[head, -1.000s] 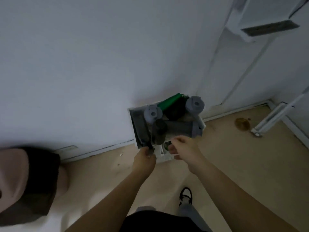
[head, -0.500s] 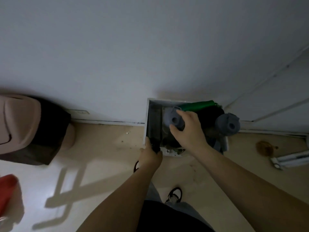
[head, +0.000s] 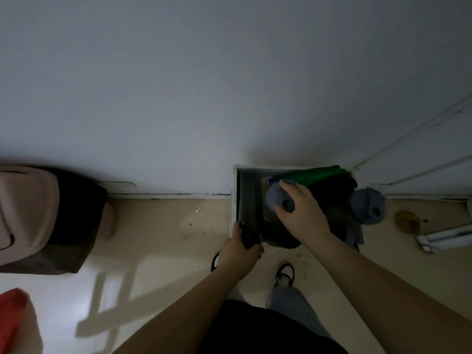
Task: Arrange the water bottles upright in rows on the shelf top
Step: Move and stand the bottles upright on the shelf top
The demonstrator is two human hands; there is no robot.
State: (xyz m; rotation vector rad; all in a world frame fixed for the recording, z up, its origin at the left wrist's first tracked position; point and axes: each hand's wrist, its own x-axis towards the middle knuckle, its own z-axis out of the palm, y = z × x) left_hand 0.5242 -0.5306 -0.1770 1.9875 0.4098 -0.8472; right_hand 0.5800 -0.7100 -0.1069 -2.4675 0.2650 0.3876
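Note:
A small white shelf stands against the wall, seen from above. On its top a grey-lidded bottle stands upright, and my right hand grips its lid. A second grey-lidded bottle stands upright at the right edge. A green bottle lies tilted along the back, over a black bottle. My left hand is closed on a dark object at the shelf's front left corner; what it is I cannot tell.
A pink-lidded dark bin stands on the floor at the left. A red object shows at the bottom left. A white rail and a brown stain lie on the floor at the right. My shoes are below the shelf.
My right hand went from the shelf's front edge up onto the left grey-lidded bottle and stays on its lid. My left hand keeps its hold at the front left corner.

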